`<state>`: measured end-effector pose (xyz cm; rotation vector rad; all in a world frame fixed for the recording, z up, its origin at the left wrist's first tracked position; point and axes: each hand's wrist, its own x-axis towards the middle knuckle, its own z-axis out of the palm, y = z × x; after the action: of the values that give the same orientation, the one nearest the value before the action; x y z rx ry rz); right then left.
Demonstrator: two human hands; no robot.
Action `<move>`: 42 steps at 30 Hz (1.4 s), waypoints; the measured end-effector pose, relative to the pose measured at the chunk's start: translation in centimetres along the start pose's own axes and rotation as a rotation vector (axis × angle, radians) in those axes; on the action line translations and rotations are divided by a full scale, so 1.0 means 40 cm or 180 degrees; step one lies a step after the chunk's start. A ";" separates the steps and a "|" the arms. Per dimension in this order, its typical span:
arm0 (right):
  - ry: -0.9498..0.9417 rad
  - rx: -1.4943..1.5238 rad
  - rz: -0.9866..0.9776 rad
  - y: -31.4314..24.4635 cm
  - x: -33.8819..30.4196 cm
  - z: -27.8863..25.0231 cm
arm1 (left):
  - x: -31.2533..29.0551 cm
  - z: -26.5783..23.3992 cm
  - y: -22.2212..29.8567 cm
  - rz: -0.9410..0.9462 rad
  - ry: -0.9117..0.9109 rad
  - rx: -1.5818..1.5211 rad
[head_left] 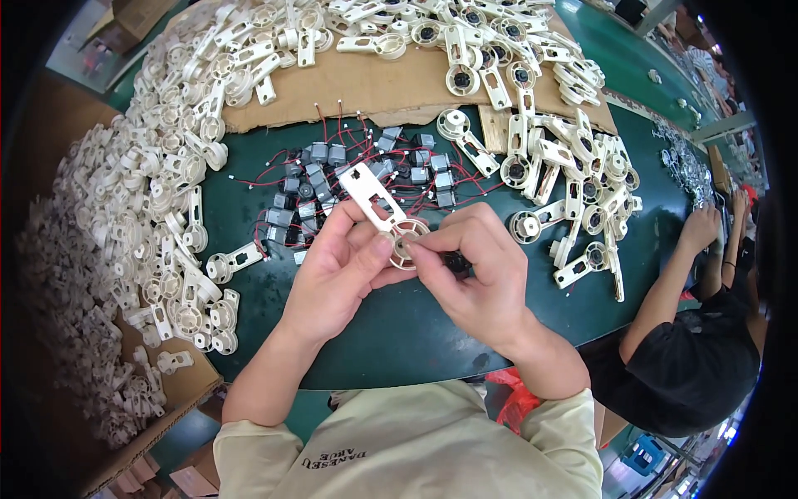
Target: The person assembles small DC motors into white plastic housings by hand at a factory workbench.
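My left hand [337, 270] holds a cream plastic bracket [376, 204] with a long arm and a round ring end, tilted up to the left. My right hand [474, 266] pinches the ring end [405, 241] and also grips a small dark motor [455, 264] tucked under its fingers. Both hands hover over the dark green table [399, 333]. Just behind them lies a pile of small grey motors with red and black wires [349, 179].
Heaps of the same cream brackets lie on the left [158, 216], on brown cardboard at the back [349, 79] and, fitted with motors, on the right [573, 183]. A cardboard box edge [158, 407] sits at lower left. Another person in black [690, 333] works at the right.
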<state>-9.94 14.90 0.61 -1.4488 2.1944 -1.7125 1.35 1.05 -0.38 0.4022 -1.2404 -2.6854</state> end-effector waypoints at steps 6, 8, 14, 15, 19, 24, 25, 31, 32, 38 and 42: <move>-0.0569 0.0122 0.0418 -0.010 0.017 -0.037 | 0.002 -0.003 0.000 0.0410 0.0340 0.0352; -0.0717 0.0307 0.0651 -0.013 0.022 -0.050 | 0.005 -0.007 0.003 0.0492 0.0371 0.0399; -0.1527 0.0537 0.0645 -0.025 0.026 -0.079 | 0.007 -0.012 0.001 0.0616 0.0582 0.0637; -0.1518 0.0535 0.0638 -0.025 0.019 -0.071 | 0.008 -0.012 0.003 0.0653 0.0620 0.0661; -0.0666 -0.0087 0.0487 0.006 0.013 -0.066 | 0.008 -0.003 0.005 0.0829 0.0714 0.0874; -0.0835 -0.0085 0.0789 -0.015 0.019 -0.070 | 0.009 0.011 -0.002 0.0883 0.0486 0.0732; -0.0826 -0.0086 0.0799 -0.017 0.018 -0.067 | 0.008 0.015 -0.005 0.0887 0.0461 0.0723; -0.0695 0.0514 0.0788 -0.004 0.006 -0.046 | -0.001 -0.008 -0.031 0.0524 0.0196 0.0795; -0.0654 0.0637 0.0842 -0.003 0.005 -0.044 | 0.000 -0.005 -0.031 0.0517 0.0223 0.0694; -0.0399 0.0926 0.0917 0.007 -0.005 -0.023 | 0.005 -0.001 -0.034 0.0697 0.0154 0.0745; -0.0723 0.0177 0.0940 -0.016 0.006 -0.041 | 0.002 -0.014 -0.034 0.0636 0.0188 0.0912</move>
<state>-10.50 16.01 1.88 -1.1694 2.0969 -1.4264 1.39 1.49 -1.77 0.3673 -1.5624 -2.3212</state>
